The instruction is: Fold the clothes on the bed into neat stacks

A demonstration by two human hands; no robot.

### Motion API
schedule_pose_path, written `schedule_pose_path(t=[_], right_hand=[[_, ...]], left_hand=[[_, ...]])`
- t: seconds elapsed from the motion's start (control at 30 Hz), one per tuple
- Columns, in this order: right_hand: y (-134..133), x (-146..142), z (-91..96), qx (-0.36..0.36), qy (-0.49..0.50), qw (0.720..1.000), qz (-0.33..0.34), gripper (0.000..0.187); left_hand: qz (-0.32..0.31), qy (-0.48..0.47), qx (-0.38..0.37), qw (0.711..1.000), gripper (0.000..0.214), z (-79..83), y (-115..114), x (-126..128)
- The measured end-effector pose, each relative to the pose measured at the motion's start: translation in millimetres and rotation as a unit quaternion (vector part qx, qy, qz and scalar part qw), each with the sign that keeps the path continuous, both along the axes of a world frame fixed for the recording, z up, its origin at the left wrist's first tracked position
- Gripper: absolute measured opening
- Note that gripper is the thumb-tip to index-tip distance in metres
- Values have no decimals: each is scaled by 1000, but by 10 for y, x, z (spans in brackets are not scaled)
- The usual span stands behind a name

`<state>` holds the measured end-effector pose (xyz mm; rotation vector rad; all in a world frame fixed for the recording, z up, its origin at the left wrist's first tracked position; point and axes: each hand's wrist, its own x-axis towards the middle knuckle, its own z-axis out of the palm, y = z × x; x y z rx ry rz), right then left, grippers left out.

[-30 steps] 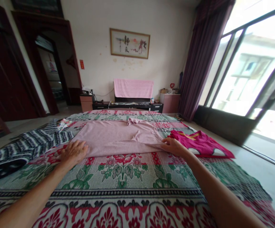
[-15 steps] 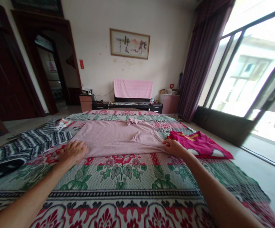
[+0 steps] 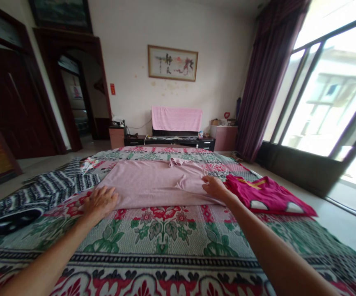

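A pale pink shirt lies spread sideways on a flowered bedspread, its neckband at the far edge. My left hand rests flat on the shirt's near left end, fingers stretched out and partly spread. At the right end, my right hand has its fingers bent together on the shirt's fabric, close to a small raised fold of cloth. Just beyond that wrist lies a folded magenta garment with yellow trim and white patches.
A black-and-white patterned garment is heaped on the left of the bedspread. Past the far edge stand a low black cabinet and a screen draped with a pink towel. Purple curtains hang beside the right-hand window.
My right hand has moved inward and slightly away from me, from the shirt's right edge onto its fabric. My left hand stays on the left end. The view has shifted slightly.
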<state>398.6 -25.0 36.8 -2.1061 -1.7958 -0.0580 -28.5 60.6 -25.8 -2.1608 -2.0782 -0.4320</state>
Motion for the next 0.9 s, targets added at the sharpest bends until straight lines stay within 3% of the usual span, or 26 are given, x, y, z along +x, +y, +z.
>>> schedule_pose_path(t=[0.23, 0.37, 0.5, 0.73, 0.9], right_hand=[[447, -515, -110, 20, -23, 999, 44, 50], [566, -712, -201, -9, -23, 999, 46, 51], [595, -758, -287, -27, -37, 999, 12, 35], [547, -747, -269, 76, 1, 996, -37, 32], [547, -761, -269, 132, -13, 991, -32, 33]], left_hand=[[5, 6, -1, 1000, 46, 75, -69, 53], [-1, 14, -8, 1000, 45, 74, -50, 49], [-3, 12, 1, 1000, 44, 53, -41, 41], [-6, 11, 11, 1000, 43, 57, -48, 48], [-5, 11, 9, 1000, 45, 31, -26, 28]])
